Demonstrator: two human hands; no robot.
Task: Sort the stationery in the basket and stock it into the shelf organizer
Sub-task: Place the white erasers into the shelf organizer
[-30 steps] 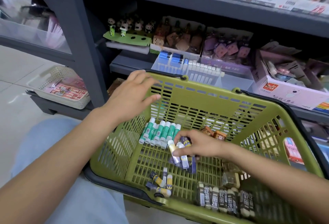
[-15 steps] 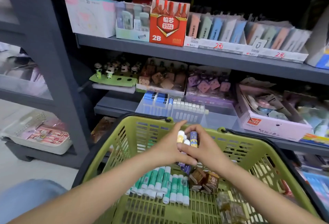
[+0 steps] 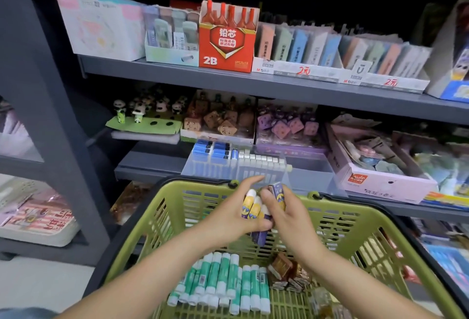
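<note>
Both hands, the left hand point(image 3: 236, 217) and right hand point(image 3: 284, 214), have lifted the purple sticks point(image 3: 253, 208) (held tight) up from the basket point(image 3: 355, 219) floor to its far edge, ready for the clear organizer point(image 3: 304, 174).

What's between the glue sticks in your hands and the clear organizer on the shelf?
In the head view, only the far rim of the green basket with its black handle lies between the purple glue sticks and the clear organizer.

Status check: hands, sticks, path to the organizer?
Left hand and right hand both grip purple-yellow sticks above basket. Clear organizer just beyond. Nothing between.
</note>
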